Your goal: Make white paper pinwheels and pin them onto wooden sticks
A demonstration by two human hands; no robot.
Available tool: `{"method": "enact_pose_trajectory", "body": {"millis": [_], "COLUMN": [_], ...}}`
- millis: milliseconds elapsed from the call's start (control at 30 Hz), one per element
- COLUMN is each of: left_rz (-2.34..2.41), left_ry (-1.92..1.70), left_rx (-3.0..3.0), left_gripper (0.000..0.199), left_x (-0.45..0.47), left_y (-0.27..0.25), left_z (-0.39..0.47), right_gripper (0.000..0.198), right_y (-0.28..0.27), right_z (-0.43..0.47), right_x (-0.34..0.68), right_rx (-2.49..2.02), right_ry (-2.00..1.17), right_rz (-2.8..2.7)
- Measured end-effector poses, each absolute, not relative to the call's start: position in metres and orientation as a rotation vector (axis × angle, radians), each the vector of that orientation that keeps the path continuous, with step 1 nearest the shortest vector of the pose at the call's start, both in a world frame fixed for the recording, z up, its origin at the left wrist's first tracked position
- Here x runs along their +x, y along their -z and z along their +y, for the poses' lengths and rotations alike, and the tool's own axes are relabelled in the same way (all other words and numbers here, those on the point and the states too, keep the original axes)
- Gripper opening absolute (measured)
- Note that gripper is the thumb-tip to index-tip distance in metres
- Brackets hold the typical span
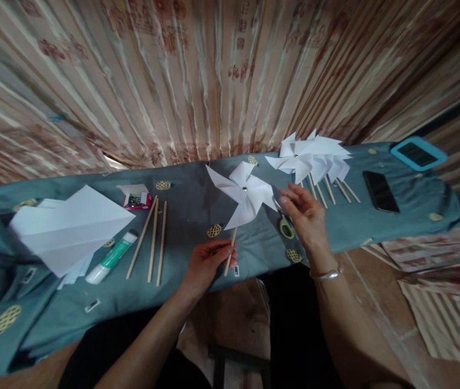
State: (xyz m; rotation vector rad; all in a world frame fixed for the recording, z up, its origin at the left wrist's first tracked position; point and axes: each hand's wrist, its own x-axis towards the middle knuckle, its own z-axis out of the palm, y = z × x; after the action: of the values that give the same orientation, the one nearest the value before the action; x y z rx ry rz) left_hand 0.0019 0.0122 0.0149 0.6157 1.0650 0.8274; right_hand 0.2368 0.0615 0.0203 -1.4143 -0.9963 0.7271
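A white paper pinwheel (pixel 250 197) with a silver pin at its centre stands upright on a thin wooden stick. My left hand (pixel 208 265) pinches that stick low down, near the cloth's front edge. Beside the pinwheel's right blade, my right hand (pixel 305 213) hovers with fingers loosely curled and apart, holding nothing that I can see. Below it lie scissors with yellow-green handles (pixel 286 228), their blades partly hidden. Several finished pinwheels (pixel 315 156) overlap in a row behind my right hand, their sticks pointing towards me.
On the left are folded white paper sheets (pixel 72 227), a green-and-white glue stick (pixel 112 256), three wooden sticks (pixel 153 243) and an open red box of pins (pixel 136 200). A black phone (pixel 380 192) and blue-framed device (pixel 418 153) lie right. Patterned curtains (pixel 214 81) hang behind.
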Motion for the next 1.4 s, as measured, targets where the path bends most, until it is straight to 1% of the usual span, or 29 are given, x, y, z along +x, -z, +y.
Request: {"method": "enact_pose_trajectory", "body": {"millis": [100,367,800,1233,1400], "left_rz": [1.065,1.065,1.103,1.095,1.085], "left_ry": [-0.818,-0.841,-0.866,-0.901,-0.908], "left_rx": [0.618,0.618,0.638,0.607,0.587], "left_gripper": [0.040,0.043,0.041,0.038,0.040], "left_x": [0.002,0.001,0.001,0.002,0.002], "left_y": [-0.014,-0.014,-0.015,-0.014,-0.014], "left_z": [0.012,0.013,0.014,0.014,0.013], "right_gripper": [0.052,0.049,0.040,0.041,0.043], "right_y": [-0.015,-0.017,-0.018,-0.022,-0.026], "right_z": [0.066,0.068,0.062,0.054,0.049], "right_x": [0.234,0.231,0.218,0.204,0.194], "right_rx": [-1.412,-1.427,-1.403,-1.378,-1.341], "right_ry": [-0.821,-0.870,-0.956,-1.081,-1.166], "right_rz": [-0.994,-0.921,-0.920,-0.872,-0.812]}}
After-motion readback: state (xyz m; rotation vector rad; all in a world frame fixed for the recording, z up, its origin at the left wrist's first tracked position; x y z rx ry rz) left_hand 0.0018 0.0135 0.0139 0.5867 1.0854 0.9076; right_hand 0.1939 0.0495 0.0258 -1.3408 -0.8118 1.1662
